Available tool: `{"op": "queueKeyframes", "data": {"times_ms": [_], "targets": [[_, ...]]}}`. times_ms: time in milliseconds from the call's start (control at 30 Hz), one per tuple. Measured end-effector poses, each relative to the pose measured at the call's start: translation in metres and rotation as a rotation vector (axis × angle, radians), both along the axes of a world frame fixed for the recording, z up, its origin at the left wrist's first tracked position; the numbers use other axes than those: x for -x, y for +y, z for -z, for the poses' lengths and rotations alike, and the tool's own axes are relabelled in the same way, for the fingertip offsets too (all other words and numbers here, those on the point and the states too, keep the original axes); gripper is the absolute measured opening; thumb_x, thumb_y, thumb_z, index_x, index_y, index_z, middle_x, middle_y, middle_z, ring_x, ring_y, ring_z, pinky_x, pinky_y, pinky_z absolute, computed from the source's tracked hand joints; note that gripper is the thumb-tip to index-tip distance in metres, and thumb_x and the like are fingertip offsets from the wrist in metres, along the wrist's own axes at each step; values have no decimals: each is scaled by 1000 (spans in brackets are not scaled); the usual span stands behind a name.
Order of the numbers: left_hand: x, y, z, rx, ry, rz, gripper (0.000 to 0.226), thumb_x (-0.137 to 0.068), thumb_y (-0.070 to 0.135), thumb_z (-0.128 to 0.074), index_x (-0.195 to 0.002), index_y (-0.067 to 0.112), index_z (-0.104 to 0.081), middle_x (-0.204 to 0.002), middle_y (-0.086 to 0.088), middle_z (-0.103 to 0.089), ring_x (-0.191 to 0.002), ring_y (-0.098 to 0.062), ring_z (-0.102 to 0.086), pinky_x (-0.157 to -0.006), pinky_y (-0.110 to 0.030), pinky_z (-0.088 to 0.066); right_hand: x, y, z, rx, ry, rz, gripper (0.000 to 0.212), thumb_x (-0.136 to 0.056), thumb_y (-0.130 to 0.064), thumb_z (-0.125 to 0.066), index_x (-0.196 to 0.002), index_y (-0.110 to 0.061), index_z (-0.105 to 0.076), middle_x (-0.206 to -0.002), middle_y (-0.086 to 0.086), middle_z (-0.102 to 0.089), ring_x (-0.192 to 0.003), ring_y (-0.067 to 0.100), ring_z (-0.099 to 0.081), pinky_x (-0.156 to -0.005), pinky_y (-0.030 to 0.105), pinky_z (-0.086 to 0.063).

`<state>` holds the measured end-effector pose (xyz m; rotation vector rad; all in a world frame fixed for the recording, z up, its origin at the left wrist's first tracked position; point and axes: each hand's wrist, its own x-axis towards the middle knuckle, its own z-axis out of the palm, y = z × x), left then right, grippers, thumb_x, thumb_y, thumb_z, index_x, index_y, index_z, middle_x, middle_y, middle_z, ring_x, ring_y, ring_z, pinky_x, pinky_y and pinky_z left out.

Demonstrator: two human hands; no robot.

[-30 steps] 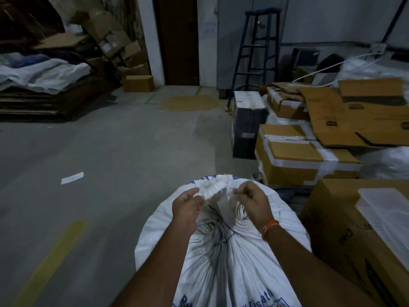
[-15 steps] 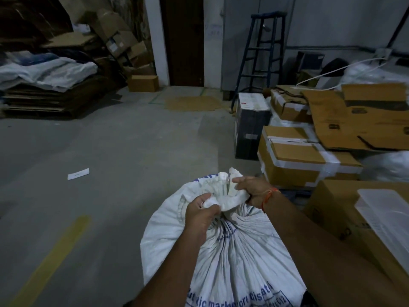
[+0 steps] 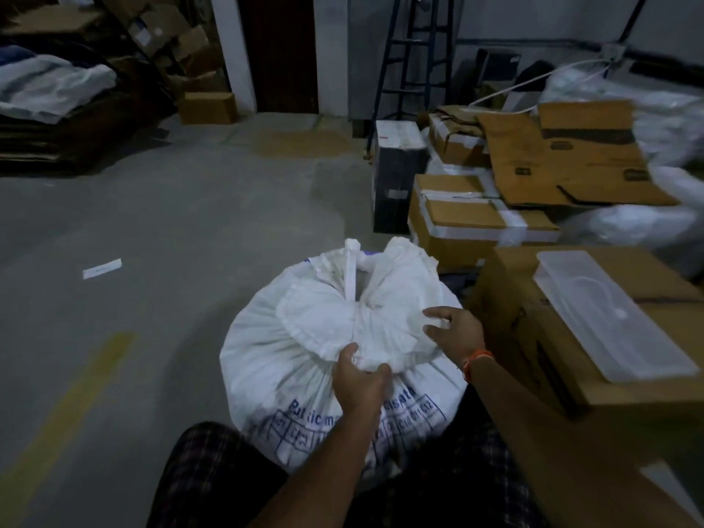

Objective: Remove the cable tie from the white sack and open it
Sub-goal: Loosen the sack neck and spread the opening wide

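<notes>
The white sack point(image 3: 266, 360), with blue print on its near side, stands on the floor right in front of me. Its gathered mouth fabric point(image 3: 327, 322) lies spread and flattened on top. At the far side of the gathers a narrow white strip point(image 3: 350, 278), seemingly the cable tie, runs upright. My left hand point(image 3: 358, 379) pinches the near edge of the mouth fabric. My right hand point(image 3: 453, 331), with an orange wristband, rests on the right side of the fabric, fingers apart and holding nothing.
Cardboard boxes point(image 3: 468, 222) crowd the right side; the nearest point(image 3: 533, 356) carries a clear plastic tray point(image 3: 609, 318). A black box point(image 3: 396, 177) and a blue ladder point(image 3: 415, 59) stand behind. A paper slip point(image 3: 102, 268) and a yellow line point(image 3: 68, 405) mark the floor on the left.
The bunched neck that both hands gripped is now spread flat. My right hand has let go and opened; my left hand has shifted to the near edge. The view has tilted down.
</notes>
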<state>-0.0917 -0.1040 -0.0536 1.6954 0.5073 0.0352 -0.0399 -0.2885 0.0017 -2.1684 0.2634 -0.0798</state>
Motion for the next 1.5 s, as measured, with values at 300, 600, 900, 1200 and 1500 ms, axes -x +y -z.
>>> {"op": "queueKeyframes", "data": {"times_ms": [300,600,900,1200,1500], "targets": [[48,22,36,-269,108,98,77,-62,25,-85,-134,14,-60,-122,-11,-59,-111,-31,-63,-89,-31,-51,58,0,78,-41,210,160,31,-74,-12,-85,-104,-11,-77,-108,11,-73,-97,21,-64,-80,19,-43],[64,46,56,-401,157,180,77,-64,14,-80,-138,10,-55,-126,-16,-52,-111,-34,-61,-94,-37,-55,79,13,104,44,349,115,35,-71,-24,-87,-101,-11,-75,-112,14,-70,-100,25,-65,-87,26,-52],[45,69,46,-319,94,-2,39,-73,29,-78,-111,30,-72,-126,-11,-53,-97,-29,-63,-85,-35,-56,63,19,69,-38,246,1,26,-87,-33,-74,-107,-17,-71,-91,9,-73,-67,20,-67,-62,25,-55],[-49,122,8,-397,-246,-305,20,-82,20,-79,-102,23,-77,-111,-10,-71,-109,-30,-63,-92,-39,-53,-22,-21,47,217,-283,1,15,-79,-29,-77,-91,-21,-80,-90,-2,-77,-90,16,-69,-89,43,-55],[-156,151,14,-150,62,69,23,-86,30,-76,-110,30,-76,-100,-7,-72,-84,-34,-70,-75,-35,-60,-117,-19,60,209,80,41,16,-80,-47,-74,-90,-34,-76,-102,1,-71,-104,25,-66,-86,30,-53]]}}
